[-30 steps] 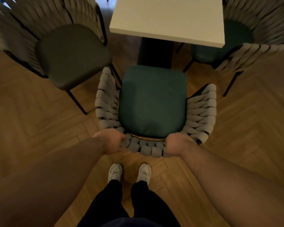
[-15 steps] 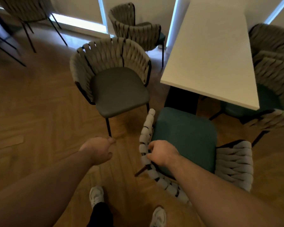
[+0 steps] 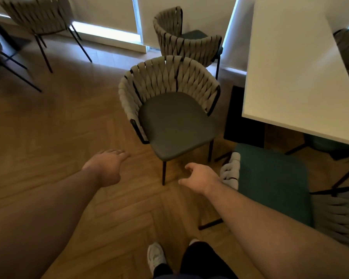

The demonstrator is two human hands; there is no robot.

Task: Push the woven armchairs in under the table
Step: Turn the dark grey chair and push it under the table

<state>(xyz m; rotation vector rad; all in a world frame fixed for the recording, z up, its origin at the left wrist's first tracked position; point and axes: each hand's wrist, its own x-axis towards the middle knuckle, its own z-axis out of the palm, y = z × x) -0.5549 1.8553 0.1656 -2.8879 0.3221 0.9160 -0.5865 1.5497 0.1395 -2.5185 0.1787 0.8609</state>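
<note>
Grey-seated and pulled well clear, the woven armchair with the grey seat [image 3: 175, 125] stands on the herringbone wood floor [image 3: 48, 137] off the near left corner of the white table [image 3: 296, 77], none of it under the tabletop. Its curved woven back faces away from the person and its open front edge points toward them and slightly toward the table, so it sits skewed to the table's long edge.

Both hands are empty. The left hand [image 3: 107, 168] reaches forward with fingers spread and loose, just short of the chair's near left arm. The right hand [image 3: 201, 178] is likewise open, fingers half curled around nothing, hanging near the chair's front leg and just beside the woven arm of the teal-seated armchair [image 3: 274, 182]. That chair stands at the table's near end with its front edge close to the black pedestal base [image 3: 242, 117].

What the next move likely turns on: the grey chair lies ahead of both hands, with the table off to its right. The left hand is nearer the woven back, on the side away from the table. A push from there would probably need a turn first, so the seat front faces the table edge.

Another woven armchair [image 3: 187, 43] stands further along that same side, also drawn out.
</note>
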